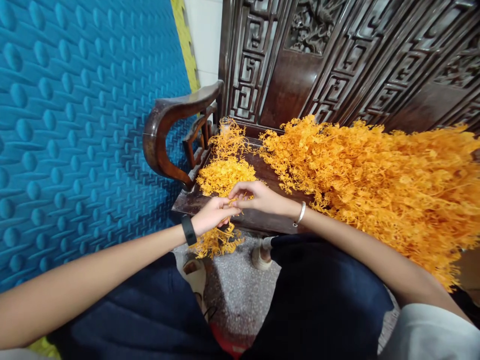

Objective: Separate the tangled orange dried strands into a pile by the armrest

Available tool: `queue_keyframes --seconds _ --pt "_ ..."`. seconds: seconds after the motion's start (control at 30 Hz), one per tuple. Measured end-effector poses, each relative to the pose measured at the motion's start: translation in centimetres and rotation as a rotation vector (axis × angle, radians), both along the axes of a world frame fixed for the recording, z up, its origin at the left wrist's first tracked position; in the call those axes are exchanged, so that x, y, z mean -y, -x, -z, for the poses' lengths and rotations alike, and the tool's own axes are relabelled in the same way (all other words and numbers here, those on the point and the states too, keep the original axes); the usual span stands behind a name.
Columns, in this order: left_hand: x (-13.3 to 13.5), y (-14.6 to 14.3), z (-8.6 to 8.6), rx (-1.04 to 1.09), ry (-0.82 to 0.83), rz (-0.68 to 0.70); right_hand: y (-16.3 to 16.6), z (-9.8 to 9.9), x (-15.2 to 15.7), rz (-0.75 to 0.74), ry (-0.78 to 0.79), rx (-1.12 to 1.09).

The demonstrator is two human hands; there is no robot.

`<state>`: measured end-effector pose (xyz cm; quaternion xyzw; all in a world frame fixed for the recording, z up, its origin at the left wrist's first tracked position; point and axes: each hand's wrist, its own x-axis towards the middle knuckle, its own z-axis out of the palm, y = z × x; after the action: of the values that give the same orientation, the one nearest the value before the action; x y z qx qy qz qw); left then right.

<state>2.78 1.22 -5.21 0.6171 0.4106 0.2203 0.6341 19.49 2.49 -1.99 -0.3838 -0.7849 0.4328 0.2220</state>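
Observation:
In front of me, my left hand (213, 216) is closed around the thin stem of a yellow-orange curly plastic sprig. The frilly end of this sprig (217, 243) hangs below my palm, over the floor. Touching the left fingertips, my right hand (262, 198) pinches at the stem end; what exactly lies between its fingers is partly hidden. Just beyond both hands a small heap of yellow sprigs (225, 175) rests on the dark wooden seat (275, 172). A far larger pile of orange sprigs (375, 175) covers the seat to the right.
A curved wooden armrest (161, 130) bounds the seat at left. Behind it rises a carved wooden backrest (292, 85). Blue textured foam mat (75, 125) stands or lies along the left. Speckled floor (240, 280) and my sandalled feet show between my knees.

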Motion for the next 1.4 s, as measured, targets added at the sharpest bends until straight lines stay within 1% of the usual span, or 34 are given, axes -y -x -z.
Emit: queue_keyframes --seconds 0.07,0.1,0.23,0.27,0.33,0.43,0.53,0.67,0.77,0.87,0.97,1.2,1.27,1.3,1.4 --pt "0.0 0.0 -0.2 -0.016 -0.026 -0.026 0.1 0.4 -0.2 0.047 0.013 -0.036" --pt "-0.1 0.0 -0.4 -0.016 -0.040 -0.048 0.1 0.6 -0.3 0.099 0.031 -0.073" --pt "-0.4 -0.2 -1.8 0.035 -0.095 -0.152 -0.1 0.9 -1.4 0.424 0.142 -0.248" --pt "-0.5 -0.3 -2.1 0.047 -0.110 -0.176 -0.1 0.8 -1.6 0.481 0.137 -0.274" --pt "-0.6 -0.6 -2.6 0.060 -0.137 -0.212 -0.2 0.6 -2.1 0.541 0.072 -0.294" --pt "-0.6 -1.2 -2.9 0.098 -0.121 -0.253 0.0 0.1 -2.5 0.593 -0.069 -0.279" --pt "-0.8 -1.8 -2.9 0.176 -0.067 -0.284 0.4 -0.2 -2.6 0.634 -0.189 -0.246" --pt "-1.1 -2.0 -3.0 0.229 -0.037 -0.309 0.8 -0.3 -2.6 0.635 -0.284 -0.230" --pt "-1.3 -1.8 -3.1 0.228 -0.061 -0.305 1.0 -0.4 -2.8 0.643 -0.305 -0.260" --pt "-1.5 -1.7 -2.9 0.221 -0.099 -0.316 1.3 -0.3 -3.0 0.647 -0.285 -0.274" --pt "-1.7 -1.8 -2.5 0.227 -0.104 -0.340 1.6 -0.1 -3.4 0.671 -0.264 -0.276" --pt "-1.9 -2.4 -2.4 0.229 -0.131 -0.375 2.2 0.4 -4.3 0.736 -0.292 -0.391" --pt "-2.1 -2.5 -2.4 0.206 -0.161 -0.385 2.3 0.3 -4.5 0.769 -0.242 -0.444" --pt "-2.2 -2.6 -2.4 0.184 -0.181 -0.387 2.5 0.2 -4.6 0.803 -0.190 -0.484" --pt "-2.8 -2.8 -2.1 0.065 -0.279 -0.381 3.1 0.1 -4.6 0.969 0.061 -0.643"
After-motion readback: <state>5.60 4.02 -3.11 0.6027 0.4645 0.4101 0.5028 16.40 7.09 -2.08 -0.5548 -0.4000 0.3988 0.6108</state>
